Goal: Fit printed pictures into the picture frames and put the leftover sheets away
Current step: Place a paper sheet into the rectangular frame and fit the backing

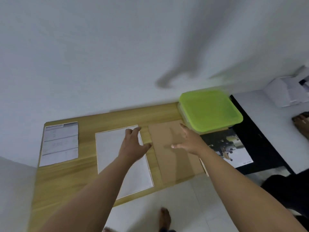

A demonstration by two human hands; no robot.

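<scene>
Both forearms reach in from the near edge, bare, over a wooden desk (70, 178) set against a white wall. Far left on the desk: a printed specification sheet (60, 144), flat, well apart from the rest. Next right: a white-bordered picture frame (115, 158) lying flat, pale face up; whether glass or blank insert shows, cannot tell. The left hand (133, 144) hovers or rests over the frame's far right corner, fingers spread and loosely curled, gripping nothing visible. Just beside the frame lies a brown backing board (175, 158), flat. The right hand (189, 143) is above it, open, fingers splayed, thumb toward the left hand, holding nothing; contact with the board is unclear owing to motion blur. Beyond the board stands a clear box with a green lid (210, 111), shut. Right of the board, partly hanging past the desk edge, lies a printed picture (229, 148), dark photo with a white margin. Judgement: early step, frame taken apart, no print fitted yet. Next move likely calls for fetching the print, squaring it on the frame opening, then laying the board over it. Risk: print slipping off the edge.
</scene>
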